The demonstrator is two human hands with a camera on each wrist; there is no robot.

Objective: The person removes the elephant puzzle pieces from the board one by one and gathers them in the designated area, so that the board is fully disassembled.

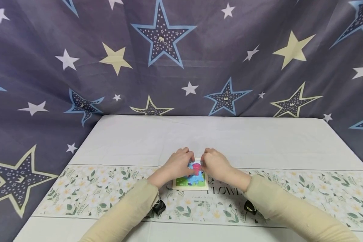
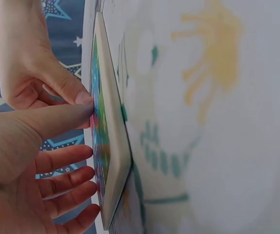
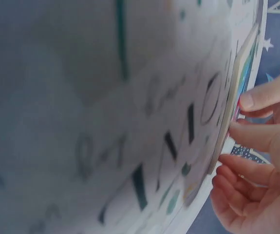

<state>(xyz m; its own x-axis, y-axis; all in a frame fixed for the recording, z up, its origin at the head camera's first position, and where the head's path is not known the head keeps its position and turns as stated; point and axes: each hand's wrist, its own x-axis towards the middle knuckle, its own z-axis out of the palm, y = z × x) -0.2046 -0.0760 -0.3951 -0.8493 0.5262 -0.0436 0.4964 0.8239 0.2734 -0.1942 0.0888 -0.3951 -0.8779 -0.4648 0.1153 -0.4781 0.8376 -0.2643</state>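
Note:
A small picture puzzle in a pale, wood-like frame lies on the table between the hands, its picture green, blue and pink. The left hand comes in from the left, its thumb reaching over the picture. In the left wrist view its other fingers are spread, tips right at the board. From the right, the right hand touches the board's right side. The right wrist view has its thumb and forefinger apart at the board's edge, the remaining fingers loosely bent. Both thumb tips are close together over the picture.
A floral runner with printed lettering crosses the white tabletop. A dark star-patterned curtain stands behind the table and along its sides. Black wrist devices hang below both sleeves.

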